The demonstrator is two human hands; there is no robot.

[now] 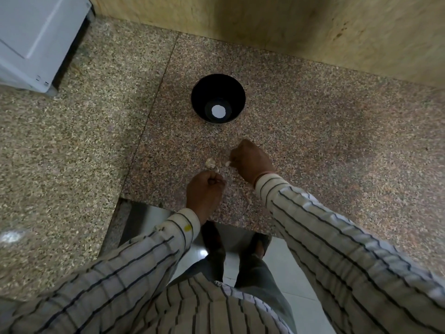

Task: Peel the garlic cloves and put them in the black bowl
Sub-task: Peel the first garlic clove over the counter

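Note:
A black bowl (218, 98) stands on the speckled granite counter (313, 131), with only a bright round glare spot at its bottom. A pale garlic clove (210, 162) lies on the counter in front of the bowl. My right hand (251, 161) is curled and pinches a small white clove (227, 163) at its fingertips. Just below the loose clove, my left hand (204, 192) is curled round a small piece of garlic (219, 177) that shows at its fingers.
A white appliance (36, 39) sits at the back left. A beige stone wall (289, 27) runs behind the bowl. The counter's front edge (168, 209) lies under my wrists, with the tiled floor and my feet below.

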